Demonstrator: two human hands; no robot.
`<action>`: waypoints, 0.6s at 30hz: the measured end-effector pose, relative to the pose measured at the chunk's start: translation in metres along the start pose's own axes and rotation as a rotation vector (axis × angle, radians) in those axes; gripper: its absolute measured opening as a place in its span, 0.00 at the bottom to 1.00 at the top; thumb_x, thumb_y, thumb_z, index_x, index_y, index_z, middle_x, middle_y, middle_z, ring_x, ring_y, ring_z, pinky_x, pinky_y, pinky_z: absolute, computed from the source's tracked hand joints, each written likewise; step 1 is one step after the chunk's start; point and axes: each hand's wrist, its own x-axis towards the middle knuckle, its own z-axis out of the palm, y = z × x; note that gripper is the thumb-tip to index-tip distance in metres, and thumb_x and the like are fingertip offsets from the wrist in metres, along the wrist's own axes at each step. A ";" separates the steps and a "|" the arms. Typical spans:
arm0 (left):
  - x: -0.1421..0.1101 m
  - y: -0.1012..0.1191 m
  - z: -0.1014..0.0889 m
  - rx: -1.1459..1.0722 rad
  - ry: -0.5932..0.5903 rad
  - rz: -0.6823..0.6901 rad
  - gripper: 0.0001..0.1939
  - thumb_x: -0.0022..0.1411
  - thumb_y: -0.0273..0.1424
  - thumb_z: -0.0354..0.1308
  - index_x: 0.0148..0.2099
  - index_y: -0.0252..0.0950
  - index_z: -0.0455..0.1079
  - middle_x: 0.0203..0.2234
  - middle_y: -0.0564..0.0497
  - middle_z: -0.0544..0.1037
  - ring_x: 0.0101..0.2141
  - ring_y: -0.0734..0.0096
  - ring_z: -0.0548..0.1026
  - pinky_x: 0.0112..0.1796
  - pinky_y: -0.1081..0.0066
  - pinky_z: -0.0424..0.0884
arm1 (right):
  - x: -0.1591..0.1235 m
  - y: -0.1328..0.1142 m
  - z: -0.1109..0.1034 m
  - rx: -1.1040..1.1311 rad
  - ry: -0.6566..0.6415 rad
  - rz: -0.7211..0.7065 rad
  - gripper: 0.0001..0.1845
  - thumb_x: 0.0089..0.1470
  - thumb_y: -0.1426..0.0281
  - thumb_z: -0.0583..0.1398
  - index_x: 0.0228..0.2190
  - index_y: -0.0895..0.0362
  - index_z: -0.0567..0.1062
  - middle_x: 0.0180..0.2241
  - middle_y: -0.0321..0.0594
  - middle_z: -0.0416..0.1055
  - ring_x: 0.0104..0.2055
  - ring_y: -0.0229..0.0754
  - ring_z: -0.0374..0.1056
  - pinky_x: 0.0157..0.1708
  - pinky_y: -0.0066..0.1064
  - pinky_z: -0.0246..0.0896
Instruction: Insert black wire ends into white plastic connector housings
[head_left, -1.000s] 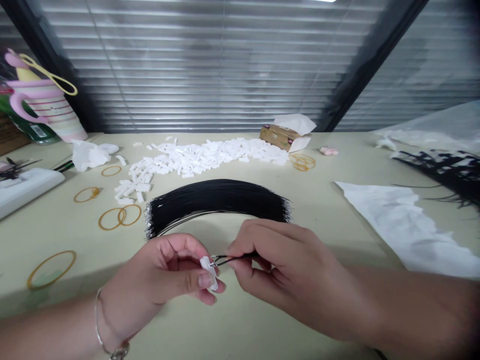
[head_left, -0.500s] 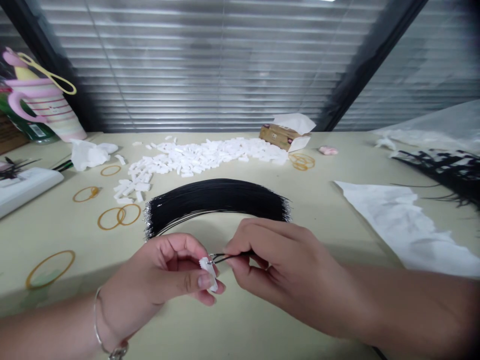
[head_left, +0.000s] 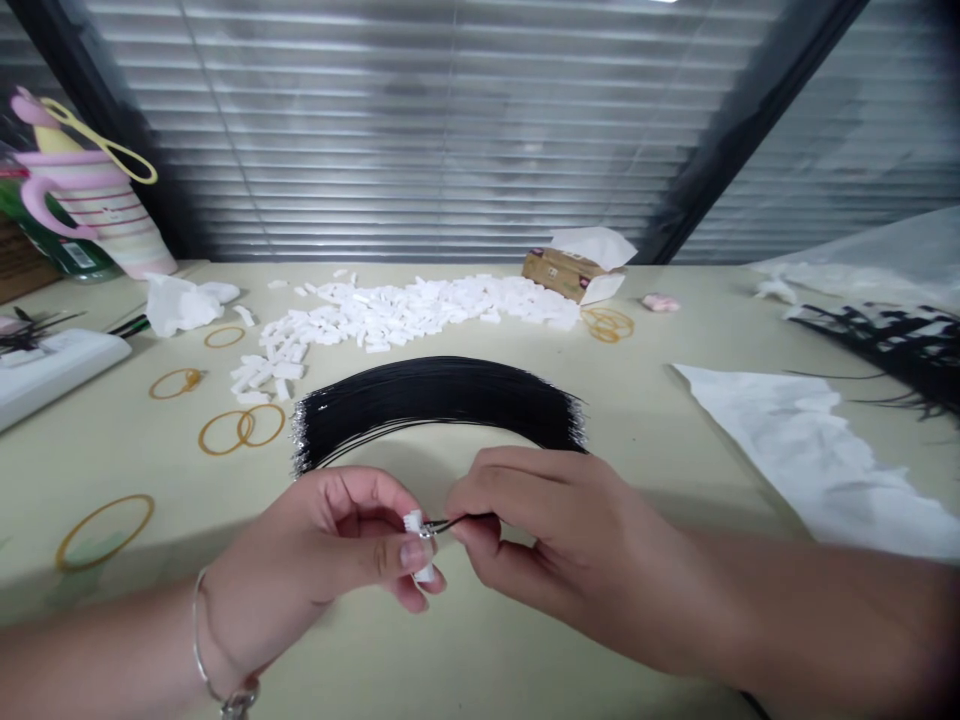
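My left hand [head_left: 352,545] pinches a small white plastic connector housing [head_left: 424,574] between thumb and fingers. My right hand [head_left: 547,540] is closed on thin black wires [head_left: 457,521], whose metal-tipped ends meet the side of the housing. Whether the tips sit inside it I cannot tell. Just beyond both hands lies a curved bundle of black wires [head_left: 442,392] with silvery terminals at its two ends. Farther back, a loose heap of white connector housings [head_left: 405,312] spreads over the table.
Several rubber bands [head_left: 225,432] lie at the left, near a white box-like object [head_left: 67,370] and a striped cup [head_left: 120,215]. A tissue pack [head_left: 562,272] stands at the back. White paper [head_left: 795,440] and more black wires [head_left: 892,350] are on the right.
The connector housing has turned slightly in my left fingers. My right hand has shifted a little, and the wire tips are now closer against the housing.
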 end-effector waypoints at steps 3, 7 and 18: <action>0.000 -0.001 0.000 -0.006 -0.003 -0.003 0.05 0.48 0.28 0.64 0.27 0.34 0.69 0.19 0.57 0.77 0.24 0.76 0.74 0.29 0.77 0.69 | 0.001 0.000 0.003 0.015 0.000 0.003 0.07 0.53 0.77 0.54 0.25 0.60 0.70 0.20 0.31 0.62 0.23 0.29 0.56 0.22 0.21 0.51; 0.000 -0.002 0.001 -0.037 -0.010 -0.020 0.06 0.48 0.27 0.64 0.27 0.34 0.68 0.18 0.56 0.78 0.22 0.76 0.74 0.28 0.77 0.68 | 0.002 -0.002 0.005 0.038 -0.008 0.025 0.09 0.53 0.77 0.54 0.23 0.59 0.69 0.19 0.31 0.61 0.21 0.28 0.56 0.20 0.20 0.50; -0.001 -0.002 -0.001 -0.054 -0.018 -0.010 0.05 0.48 0.27 0.64 0.27 0.33 0.70 0.20 0.56 0.78 0.24 0.77 0.75 0.28 0.79 0.69 | 0.009 -0.008 -0.016 0.137 -0.210 0.227 0.10 0.53 0.78 0.53 0.24 0.59 0.71 0.22 0.32 0.66 0.24 0.29 0.60 0.24 0.22 0.54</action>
